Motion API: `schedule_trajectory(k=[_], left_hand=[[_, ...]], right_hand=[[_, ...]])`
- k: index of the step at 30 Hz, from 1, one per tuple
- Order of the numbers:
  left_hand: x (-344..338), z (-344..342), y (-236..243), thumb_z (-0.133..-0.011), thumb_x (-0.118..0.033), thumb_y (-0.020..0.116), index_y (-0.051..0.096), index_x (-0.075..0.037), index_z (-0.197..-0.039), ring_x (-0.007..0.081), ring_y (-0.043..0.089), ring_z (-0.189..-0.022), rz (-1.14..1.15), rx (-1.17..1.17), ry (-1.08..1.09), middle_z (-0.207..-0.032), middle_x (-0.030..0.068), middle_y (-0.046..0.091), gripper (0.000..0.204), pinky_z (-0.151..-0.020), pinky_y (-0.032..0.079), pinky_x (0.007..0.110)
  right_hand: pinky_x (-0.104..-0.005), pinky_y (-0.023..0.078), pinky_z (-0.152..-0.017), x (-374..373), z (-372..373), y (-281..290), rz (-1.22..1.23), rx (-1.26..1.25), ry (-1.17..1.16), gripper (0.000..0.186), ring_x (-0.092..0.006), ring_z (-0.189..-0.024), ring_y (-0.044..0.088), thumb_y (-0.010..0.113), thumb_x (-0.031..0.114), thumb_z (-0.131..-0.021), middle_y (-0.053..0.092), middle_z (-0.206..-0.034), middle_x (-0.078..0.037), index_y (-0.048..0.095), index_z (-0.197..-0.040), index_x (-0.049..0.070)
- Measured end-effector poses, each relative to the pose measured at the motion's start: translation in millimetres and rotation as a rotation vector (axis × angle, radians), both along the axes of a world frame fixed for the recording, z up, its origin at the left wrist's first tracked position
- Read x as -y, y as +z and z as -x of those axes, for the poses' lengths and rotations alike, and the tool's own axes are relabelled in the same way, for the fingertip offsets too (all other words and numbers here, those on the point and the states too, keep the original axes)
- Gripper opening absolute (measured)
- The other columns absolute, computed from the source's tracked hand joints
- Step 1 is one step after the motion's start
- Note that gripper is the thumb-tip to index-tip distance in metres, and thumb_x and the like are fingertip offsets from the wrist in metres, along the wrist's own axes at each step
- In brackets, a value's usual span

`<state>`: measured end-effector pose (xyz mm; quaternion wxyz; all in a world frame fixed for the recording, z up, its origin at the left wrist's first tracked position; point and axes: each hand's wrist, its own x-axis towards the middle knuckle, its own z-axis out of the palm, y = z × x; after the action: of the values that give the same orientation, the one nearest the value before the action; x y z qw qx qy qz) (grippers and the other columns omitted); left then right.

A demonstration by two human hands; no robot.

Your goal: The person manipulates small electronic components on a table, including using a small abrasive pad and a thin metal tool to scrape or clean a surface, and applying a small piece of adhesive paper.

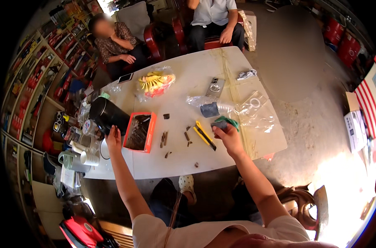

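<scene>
Beside the open red box, full of dark brown wood-like pieces, my left hand is closed in a pinch on a small dark brown stick. At the right of the table, my right hand grips a dark grey sheet-like piece; a green, crumpled thing lies just behind it. A yellow utility knife rests on the table left of that hand. Between the knife and the box are several loose brown sticks. Farther back lies another dark grey piece.
A black cylinder, a white paper cup and other containers crowd the table's left end. Bagged bananas, phones and clear plastic packaging lie farther back. Two people sit across the table.
</scene>
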<state>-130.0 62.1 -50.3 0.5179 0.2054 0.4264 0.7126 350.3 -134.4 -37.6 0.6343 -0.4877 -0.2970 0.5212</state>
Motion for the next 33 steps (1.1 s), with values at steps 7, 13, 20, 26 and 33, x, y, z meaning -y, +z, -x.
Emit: schedule_trajectory(k=[7,13,20,26,33], left_hand=[[-57,-34,8,-0.081,0.004,0.066,0.061,0.003,-0.090,0.0191,0.063,-0.077,0.097,0.003,-0.408,-0.086,0.0122,0.064,0.010,-0.060,0.053,0.022],[-104,-97,20,-0.079,0.005,0.068,0.058,0.002,-0.086,0.0192,0.063,-0.067,0.129,-0.146,-0.362,-0.079,0.0101,0.062,0.013,-0.056,0.057,0.026],[-99,-112,39,-0.079,-0.002,0.071,0.054,0.006,-0.103,0.0198,0.062,-0.068,0.226,-0.432,-0.392,-0.085,0.0107,0.062,0.030,-0.061,0.057,0.031],[-60,-52,103,-0.079,-0.007,0.072,0.046,-0.001,-0.127,0.0184,0.065,-0.070,-0.049,-0.559,-0.018,-0.086,0.0105,0.065,0.055,-0.061,0.056,0.030],[-111,8,137,-0.082,-0.006,0.070,0.066,0.000,-0.088,0.0166,0.065,-0.075,0.301,-0.368,-0.325,-0.084,0.0080,0.066,0.009,-0.061,0.057,0.022]], right_hand=[[-0.0249,0.050,-0.067,1,6,-13,-0.028,0.079,0.045,0.013,-0.0079,-0.074,0.058,0.067,0.015,-0.086,0.065,-0.084,0.000,0.064,-0.095,0.005],[-0.0257,0.051,-0.068,8,11,-9,0.019,0.150,0.072,0.017,-0.0095,-0.073,0.058,0.068,0.013,-0.085,0.064,-0.087,-0.001,0.063,-0.098,0.003],[-0.0254,0.051,-0.067,-5,0,-9,0.022,0.168,0.042,0.016,-0.0093,-0.073,0.059,0.067,0.011,-0.086,0.064,-0.084,-0.002,0.063,-0.097,0.000],[-0.0257,0.051,-0.067,-10,-10,-8,0.021,0.171,-0.016,0.014,-0.0088,-0.073,0.058,0.066,0.011,-0.087,0.064,-0.085,-0.001,0.062,-0.096,0.001],[-0.0237,0.048,-0.065,-6,3,-10,0.014,0.191,0.033,0.013,-0.0078,-0.069,0.056,0.066,0.011,-0.086,0.061,-0.079,-0.001,0.061,-0.093,0.001]])
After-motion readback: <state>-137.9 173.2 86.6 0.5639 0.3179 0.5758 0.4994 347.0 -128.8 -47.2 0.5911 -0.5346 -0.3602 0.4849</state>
